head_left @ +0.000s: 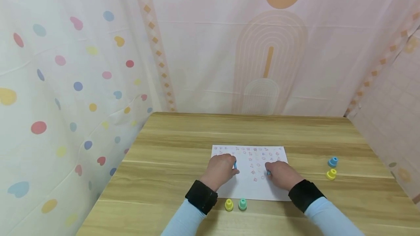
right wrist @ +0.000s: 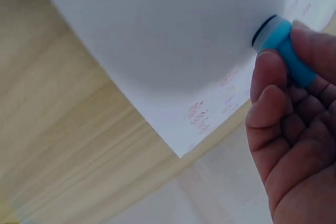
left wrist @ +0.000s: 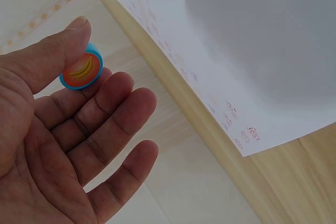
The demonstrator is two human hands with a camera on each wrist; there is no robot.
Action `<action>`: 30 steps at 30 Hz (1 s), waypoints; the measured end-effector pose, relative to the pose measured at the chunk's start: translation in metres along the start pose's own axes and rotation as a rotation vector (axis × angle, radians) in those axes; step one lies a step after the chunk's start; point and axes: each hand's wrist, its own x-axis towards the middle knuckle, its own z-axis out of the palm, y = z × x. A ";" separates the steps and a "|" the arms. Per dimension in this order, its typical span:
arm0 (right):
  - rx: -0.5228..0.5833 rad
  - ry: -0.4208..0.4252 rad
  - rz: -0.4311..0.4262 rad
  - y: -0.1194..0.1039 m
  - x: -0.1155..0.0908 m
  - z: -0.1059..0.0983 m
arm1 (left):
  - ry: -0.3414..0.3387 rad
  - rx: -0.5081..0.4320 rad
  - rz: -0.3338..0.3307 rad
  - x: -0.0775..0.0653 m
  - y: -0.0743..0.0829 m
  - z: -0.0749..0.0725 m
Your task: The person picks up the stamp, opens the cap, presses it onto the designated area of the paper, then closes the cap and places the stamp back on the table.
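My left hand (head_left: 220, 170) pinches a blue stamp cap (left wrist: 82, 71) between thumb and index finger. The cap's round face carries a banana picture on orange, and the other fingers are loosely bent. My right hand (head_left: 283, 174) grips a blue toy stamp (right wrist: 286, 48) by its handle, its white collar and dark-edged end turned toward the paper. Whether that end touches the sheet I cannot tell. Both hands are over the white sheet of paper (head_left: 242, 188), which bears several small reddish and purple stamp prints in rows at its far part.
On the wooden table (head_left: 157, 177), a yellow stamp (head_left: 229, 204) and a green stamp (head_left: 242, 204) stand by the sheet's near edge. To the right are a blue stamp (head_left: 333, 161) and another yellow stamp (head_left: 331, 174). Patterned curtains (head_left: 203, 65) hang behind and beside the table.
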 end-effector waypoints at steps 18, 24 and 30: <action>-0.015 0.007 -0.012 0.000 0.002 0.001 | 0.005 0.006 0.001 0.001 0.003 -0.002; 0.038 0.016 0.015 -0.001 -0.003 0.003 | -0.004 0.006 0.002 0.000 0.002 -0.002; 0.022 0.022 0.017 0.000 0.000 0.004 | -0.025 0.003 -0.002 0.000 0.002 -0.001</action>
